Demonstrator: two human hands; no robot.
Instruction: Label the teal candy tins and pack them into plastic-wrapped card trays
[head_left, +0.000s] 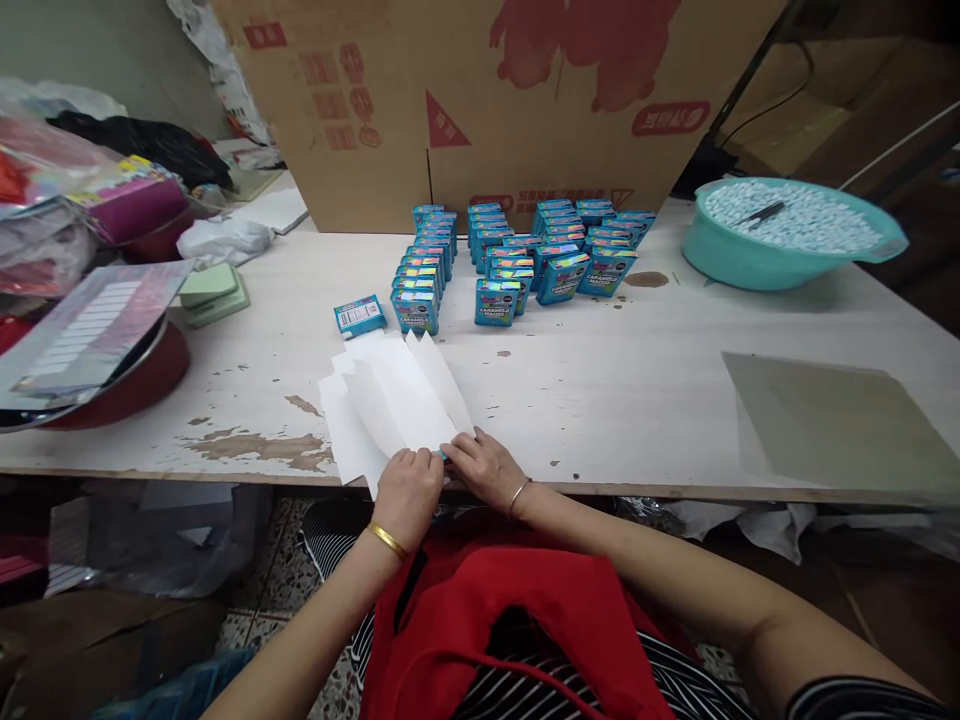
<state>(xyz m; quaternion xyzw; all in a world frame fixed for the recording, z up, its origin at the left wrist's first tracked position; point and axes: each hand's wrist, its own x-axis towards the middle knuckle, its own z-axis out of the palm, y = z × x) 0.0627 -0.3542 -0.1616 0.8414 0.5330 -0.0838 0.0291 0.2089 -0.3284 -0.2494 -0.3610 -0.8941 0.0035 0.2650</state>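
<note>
I judge this folding: left hand [409,492] and right hand [486,470] finger-grip layered white card sheets [405,395]; next requires even creasing.

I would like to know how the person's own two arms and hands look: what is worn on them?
The left hand wears a broad gold-coloured bangle at the wrist; the right hand has a much thinner, pale metallic-looking bracelet. Neither has a glove. Both forearms are uncovered. A dark sleeve with light stripes shows above the right elbow; no left sleeve is in view.
</note>
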